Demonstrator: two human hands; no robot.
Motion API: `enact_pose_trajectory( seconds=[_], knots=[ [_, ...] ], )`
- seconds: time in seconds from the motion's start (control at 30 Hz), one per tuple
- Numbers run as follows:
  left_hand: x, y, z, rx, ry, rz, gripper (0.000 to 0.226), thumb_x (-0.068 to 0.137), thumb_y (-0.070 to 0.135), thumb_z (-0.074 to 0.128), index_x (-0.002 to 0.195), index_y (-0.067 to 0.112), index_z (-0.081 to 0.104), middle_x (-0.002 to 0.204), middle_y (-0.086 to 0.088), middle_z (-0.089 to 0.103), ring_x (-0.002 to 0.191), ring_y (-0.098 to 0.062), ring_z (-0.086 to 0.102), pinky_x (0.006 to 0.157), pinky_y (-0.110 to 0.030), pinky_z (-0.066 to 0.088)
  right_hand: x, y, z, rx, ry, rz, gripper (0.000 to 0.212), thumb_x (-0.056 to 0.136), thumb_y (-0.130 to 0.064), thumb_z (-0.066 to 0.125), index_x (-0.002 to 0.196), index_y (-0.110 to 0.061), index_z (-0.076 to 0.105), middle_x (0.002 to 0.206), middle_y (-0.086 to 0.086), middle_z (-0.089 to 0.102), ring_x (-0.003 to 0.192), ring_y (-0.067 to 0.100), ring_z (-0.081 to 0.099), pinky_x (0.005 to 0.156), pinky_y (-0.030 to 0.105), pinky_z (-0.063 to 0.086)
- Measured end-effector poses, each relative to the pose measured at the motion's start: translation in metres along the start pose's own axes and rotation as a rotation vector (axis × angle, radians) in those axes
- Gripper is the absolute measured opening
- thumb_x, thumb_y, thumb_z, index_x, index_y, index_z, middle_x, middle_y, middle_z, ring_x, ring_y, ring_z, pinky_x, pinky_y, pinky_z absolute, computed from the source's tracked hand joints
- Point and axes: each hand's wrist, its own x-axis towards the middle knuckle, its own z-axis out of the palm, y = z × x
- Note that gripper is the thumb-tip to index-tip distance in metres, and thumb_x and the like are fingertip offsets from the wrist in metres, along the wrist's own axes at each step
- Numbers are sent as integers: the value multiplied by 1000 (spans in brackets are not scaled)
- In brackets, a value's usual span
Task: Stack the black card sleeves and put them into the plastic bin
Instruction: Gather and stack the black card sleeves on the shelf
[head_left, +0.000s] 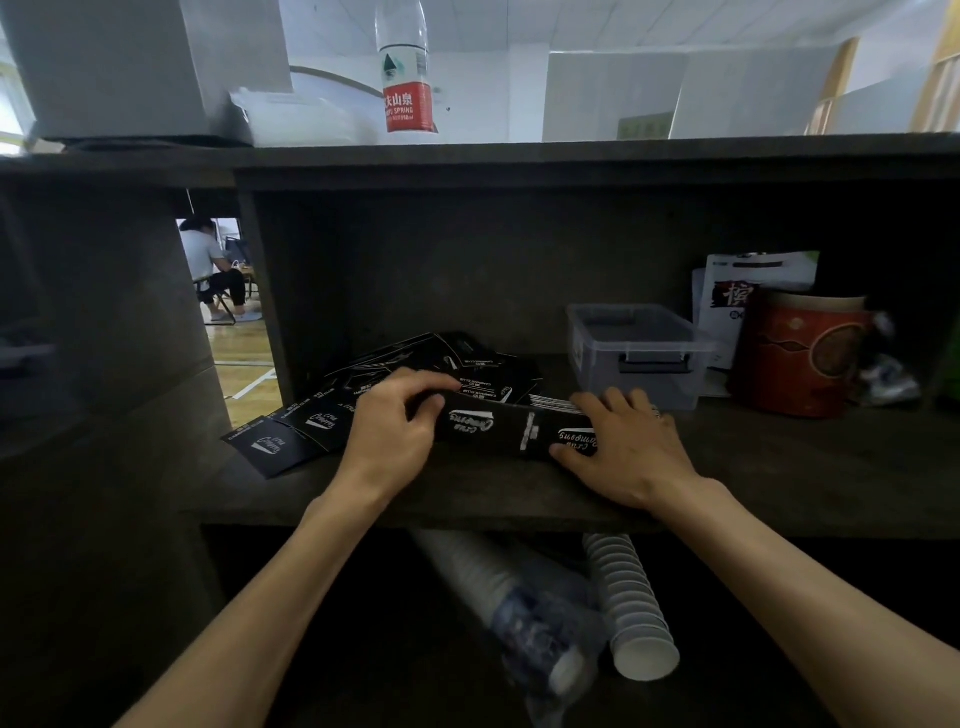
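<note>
Left of clear plastic bin (636, 349): left hand (387, 434) and right hand (626, 447), fingers curled, gripping opposite ends of stacked black card sleeves (498, 431); loose black sleeves (291, 434) farther left.

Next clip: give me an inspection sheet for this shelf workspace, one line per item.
Surface: dark wooden shelf, middle level of a shelving unit.
Job's things: stack of black sleeves held between both hands; loose sleeves fanned out to its left and behind; clear bin to the right rear, looks empty.
Clutter: red canister and white pouch right of the bin; paper cups on the shelf below; water bottle on top.
Grips: left hand curls round the stack's left end; right hand on its right end, thumb under the front edge.
Cables: nothing seen.
Surroundings: a seated person visible through the gap at left; white partitions behind.
</note>
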Motion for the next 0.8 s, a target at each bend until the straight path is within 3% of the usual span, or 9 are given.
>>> enact_pose_trajectory(
  seconds=[0.1, 0.3, 0.43, 0.6, 0.67, 0.8],
  knots=[
    [2, 5, 19, 96, -11, 78, 25, 92, 3, 61, 106, 17, 75, 100, 9, 65, 95, 2, 59, 85, -2, 38, 0, 2, -3, 29, -39, -18, 73, 77, -70, 50, 141, -38, 30, 131, -5, 44, 124, 22, 34, 99, 53, 39],
    [-3, 26, 75, 159, -49, 132, 32, 94, 7, 56, 123, 12, 67, 118, -4, 67, 109, -19, 63, 98, -19, 42, 0, 2, -11, 55, -94, -7, 74, 77, -63, 55, 142, -39, 30, 132, -5, 45, 124, 21, 35, 101, 53, 40],
    [-12, 29, 89, 245, -54, 125, 44, 94, 11, 56, 138, 17, 54, 129, -6, 64, 115, -22, 60, 99, -32, 45, 0, 0, -10, 16, -92, -5, 74, 81, -63, 53, 145, -37, 27, 137, -3, 44, 127, 23, 35, 100, 52, 41],
    [-19, 23, 97, 363, -187, 191, 51, 94, 8, 46, 144, 11, 45, 149, -11, 46, 138, -20, 42, 116, -37, 29, 1, -3, -6, -38, -73, 4, 73, 84, -73, 44, 145, -36, 26, 139, 0, 43, 129, 27, 36, 98, 54, 41],
    [-12, 17, 92, 329, -167, 180, 45, 93, 9, 46, 137, 14, 55, 143, -8, 53, 133, -20, 48, 113, -37, 33, -2, -3, 0, -61, -18, 1, 73, 84, -77, 37, 143, -36, 27, 137, 0, 43, 126, 27, 37, 94, 54, 43],
    [21, 0, 79, 392, 13, 32, 22, 97, 19, 50, 110, 16, 68, 108, -7, 69, 101, -24, 63, 89, -37, 47, -5, -3, 7, -81, 69, -4, 71, 83, -79, 31, 139, -35, 32, 134, 0, 46, 123, 26, 39, 89, 53, 46]
  ],
)
